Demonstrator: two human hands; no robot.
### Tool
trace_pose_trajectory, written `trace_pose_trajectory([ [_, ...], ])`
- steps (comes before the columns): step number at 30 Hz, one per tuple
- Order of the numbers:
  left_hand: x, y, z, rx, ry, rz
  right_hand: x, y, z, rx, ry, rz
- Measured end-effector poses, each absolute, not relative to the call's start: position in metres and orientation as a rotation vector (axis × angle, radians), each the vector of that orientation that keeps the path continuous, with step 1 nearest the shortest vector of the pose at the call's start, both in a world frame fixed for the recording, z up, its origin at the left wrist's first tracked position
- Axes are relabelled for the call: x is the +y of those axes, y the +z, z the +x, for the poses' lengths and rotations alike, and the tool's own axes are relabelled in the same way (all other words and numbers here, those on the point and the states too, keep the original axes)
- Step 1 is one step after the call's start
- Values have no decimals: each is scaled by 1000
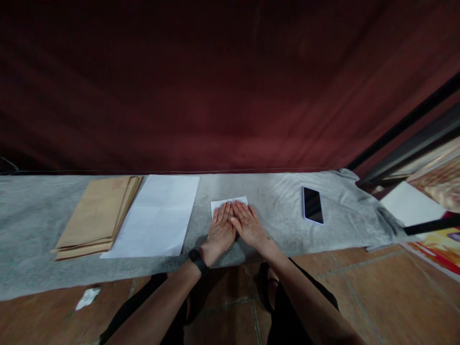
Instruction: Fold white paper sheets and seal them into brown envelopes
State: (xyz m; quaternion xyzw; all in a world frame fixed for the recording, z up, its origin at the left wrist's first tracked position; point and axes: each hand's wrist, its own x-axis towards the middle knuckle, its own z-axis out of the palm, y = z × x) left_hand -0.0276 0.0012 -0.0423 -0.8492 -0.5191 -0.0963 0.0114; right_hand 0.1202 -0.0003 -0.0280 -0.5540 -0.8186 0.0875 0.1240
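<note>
A small white piece of paper [229,200] lies on the grey cloth, mostly covered by both hands. My left hand [220,231] rests flat on it, palm down, fingers stretched out, with a black band on the wrist. Beside it, touching at the thumbs and fingertips, my right hand [249,225] also lies flat on the paper with fingers extended. To the left is a larger stack or sheet of white paper [160,215]. Farther left lie several brown paper envelopes or bags [95,211], overlapping each other.
A dark phone [313,206] lies on the right part of the grey cloth [280,235]. Behind rises a dark red wall or curtain [215,96]. At the right edge are dark bars and a white sheet [413,203]. A crumpled white scrap [88,298] is on the tiled floor.
</note>
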Motion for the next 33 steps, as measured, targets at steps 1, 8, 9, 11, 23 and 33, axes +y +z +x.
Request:
trace_pose_trajectory([
  [1,3,-43,-27,-1633,-287,-2646,1,-29,119,-2379,253,-1628],
  [8,6,-41,-31,-1701,-280,-2591,9,-37,118,-2365,167,-1674],
  [9,6,-41,-33,-1710,-278,-2584,9,-38,118,-2362,150,-1672],
  [11,8,-40,-37,-1725,-273,-2579,10,-40,119,-2350,125,-1672],
  [23,15,-36,-56,-1829,-229,-2509,11,-41,131,-2291,75,-1765],
  [33,14,-27,-61,-1918,-63,-2477,10,-45,146,-2274,62,-1856],
])
